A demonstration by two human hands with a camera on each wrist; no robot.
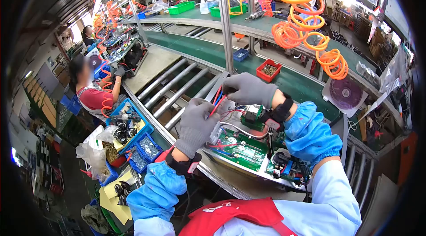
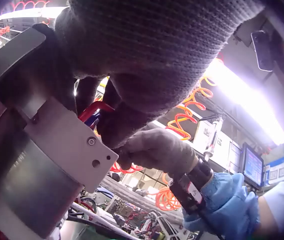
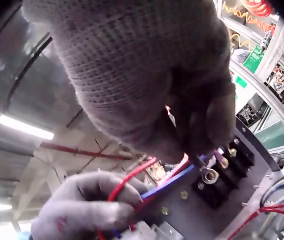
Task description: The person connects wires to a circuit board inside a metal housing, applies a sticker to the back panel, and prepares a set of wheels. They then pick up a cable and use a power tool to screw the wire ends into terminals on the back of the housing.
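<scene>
My gloved left hand (image 1: 195, 123) holds a red wire (image 1: 217, 106) between curled fingers and thumb. In the right wrist view a blue wire (image 3: 169, 182) runs beside the red ones, past the left fingers. My gloved right hand (image 1: 250, 89) pinches the upper end of the red wire, its fingertips right at a black terminal block (image 3: 214, 197) with screws and ring lugs. That block sits on a dark metal panel (image 3: 197, 215). Below both hands lies an open unit with a green circuit board (image 1: 242, 151), wires and dark components. The pinched wire end is mostly hidden by the right fingers.
Blue bins (image 1: 148, 147) of small parts stand at the left. A roller conveyor (image 1: 177, 89) runs behind, with a red bin (image 1: 269, 70) of small parts on the green belt. Orange coiled hoses (image 1: 306, 27) hang at the upper right. Another person (image 1: 91, 89) works at the left.
</scene>
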